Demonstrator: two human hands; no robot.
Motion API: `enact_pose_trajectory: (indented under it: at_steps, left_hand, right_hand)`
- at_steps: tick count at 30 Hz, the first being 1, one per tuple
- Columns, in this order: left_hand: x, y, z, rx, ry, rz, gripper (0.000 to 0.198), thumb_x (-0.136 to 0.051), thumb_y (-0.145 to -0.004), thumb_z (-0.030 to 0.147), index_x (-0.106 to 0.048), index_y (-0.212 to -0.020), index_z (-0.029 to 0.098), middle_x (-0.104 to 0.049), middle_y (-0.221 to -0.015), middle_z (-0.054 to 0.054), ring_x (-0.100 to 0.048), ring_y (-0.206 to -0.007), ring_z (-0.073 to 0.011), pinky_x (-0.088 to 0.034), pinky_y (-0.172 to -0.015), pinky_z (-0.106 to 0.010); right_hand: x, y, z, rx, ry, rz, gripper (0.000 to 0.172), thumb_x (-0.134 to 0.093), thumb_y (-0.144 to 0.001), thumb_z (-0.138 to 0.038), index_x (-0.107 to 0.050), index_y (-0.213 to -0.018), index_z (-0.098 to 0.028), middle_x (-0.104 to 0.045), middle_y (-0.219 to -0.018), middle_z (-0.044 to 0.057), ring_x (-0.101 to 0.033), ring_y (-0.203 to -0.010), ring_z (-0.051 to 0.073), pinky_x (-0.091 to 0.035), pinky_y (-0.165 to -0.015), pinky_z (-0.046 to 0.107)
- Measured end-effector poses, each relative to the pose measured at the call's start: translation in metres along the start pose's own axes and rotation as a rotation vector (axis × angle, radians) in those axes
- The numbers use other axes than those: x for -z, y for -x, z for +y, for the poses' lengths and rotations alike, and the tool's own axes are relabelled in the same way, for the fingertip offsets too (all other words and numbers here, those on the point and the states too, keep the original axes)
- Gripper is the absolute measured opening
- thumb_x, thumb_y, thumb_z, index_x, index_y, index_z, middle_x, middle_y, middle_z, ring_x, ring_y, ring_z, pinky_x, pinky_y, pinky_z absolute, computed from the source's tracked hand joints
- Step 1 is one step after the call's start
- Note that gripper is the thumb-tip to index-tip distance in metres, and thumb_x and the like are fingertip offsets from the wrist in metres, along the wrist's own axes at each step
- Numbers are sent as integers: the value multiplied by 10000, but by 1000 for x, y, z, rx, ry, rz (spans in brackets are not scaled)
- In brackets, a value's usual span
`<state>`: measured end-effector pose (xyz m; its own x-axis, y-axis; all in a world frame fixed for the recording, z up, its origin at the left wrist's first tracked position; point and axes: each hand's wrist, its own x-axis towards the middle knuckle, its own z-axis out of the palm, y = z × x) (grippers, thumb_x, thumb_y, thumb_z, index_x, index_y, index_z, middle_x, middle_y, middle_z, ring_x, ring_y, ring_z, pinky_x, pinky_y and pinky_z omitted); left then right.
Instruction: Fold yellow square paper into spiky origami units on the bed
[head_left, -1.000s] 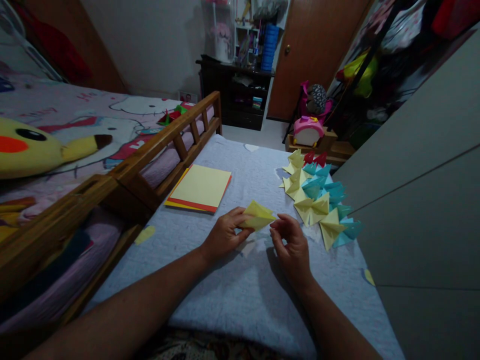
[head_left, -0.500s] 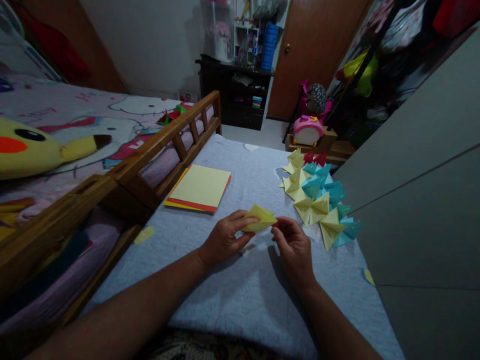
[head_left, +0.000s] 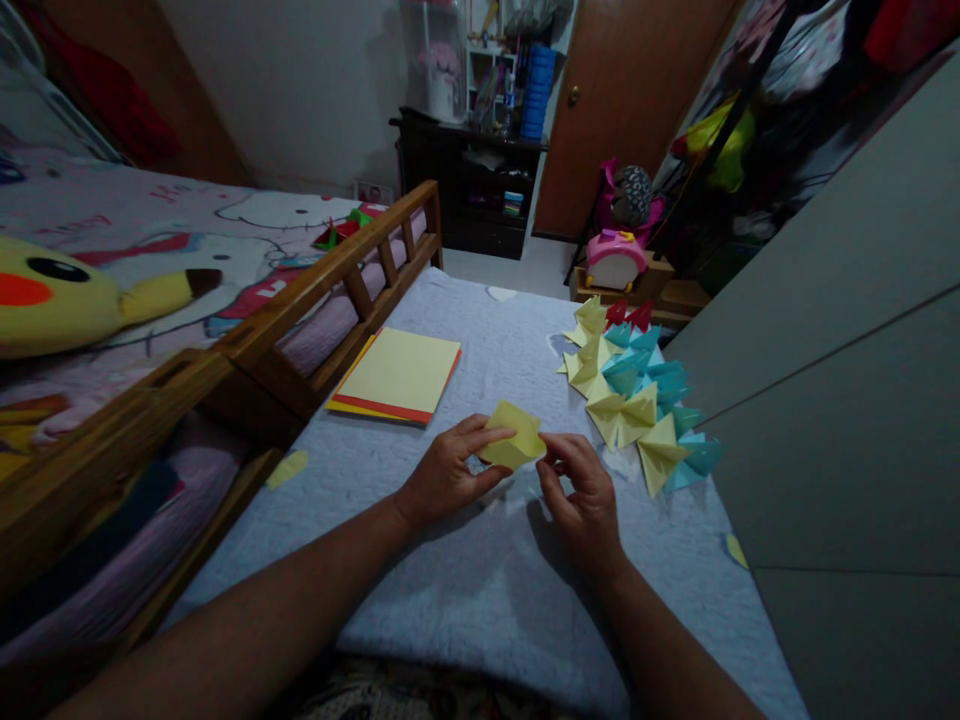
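Observation:
A folded piece of yellow paper (head_left: 513,436) is held above the blue-grey bed cover (head_left: 465,600). My left hand (head_left: 452,468) grips its left side, thumb below and fingers across the front. At the paper's right corner is my right hand (head_left: 581,492), its index fingertip touching the edge and its thumb bent just under it. Left of and beyond the hands lies a stack of square sheets (head_left: 397,375), pale yellow on top with orange and deeper yellow beneath. To the right stand several folded paper pieces, yellow (head_left: 622,412), blue (head_left: 634,372) and red (head_left: 639,317).
A wooden bed rail (head_left: 330,270) runs along the left, with a yellow plush toy (head_left: 67,300) on the bed behind it. A pale cabinet (head_left: 840,400) borders the right side. Beyond the cover are a dark shelf (head_left: 465,190) and a pink toy case (head_left: 615,262).
The yellow paper has turned and opened wider, showing a broader face. My right hand has shifted slightly left and stays at the paper's right corner.

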<state>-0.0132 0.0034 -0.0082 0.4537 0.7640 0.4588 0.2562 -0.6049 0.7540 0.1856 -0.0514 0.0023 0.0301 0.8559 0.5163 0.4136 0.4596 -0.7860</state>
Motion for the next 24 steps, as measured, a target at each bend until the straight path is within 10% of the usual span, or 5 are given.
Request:
enact_pose_trajectory:
  at_steps: [13, 24]
  left_hand:
    - [2, 0, -2, 88, 109, -88, 534, -774, -839, 364, -615, -1338, 264, -633, -1261, -86, -606, -1172, -259, -478, -1041, -445]
    - [4, -2, -1, 135, 210, -138, 533, -782, -808, 323, -634, -1314, 249, -639, -1211, -85, -603, -1142, -250, -470, -1027, -413]
  right_hand:
    - [2, 3, -1, 72, 12, -94, 514, -585, -836, -62, -587, -1293, -298, -576, -1357, 93, -572, -1198, 247, -571, -789, 345]
    - [0, 7, 5, 55, 5, -101, 574, -598, -851, -98, -500, -1382, -292, -610, -1250, 87, -600, -1047, 227, -573, -771, 370]
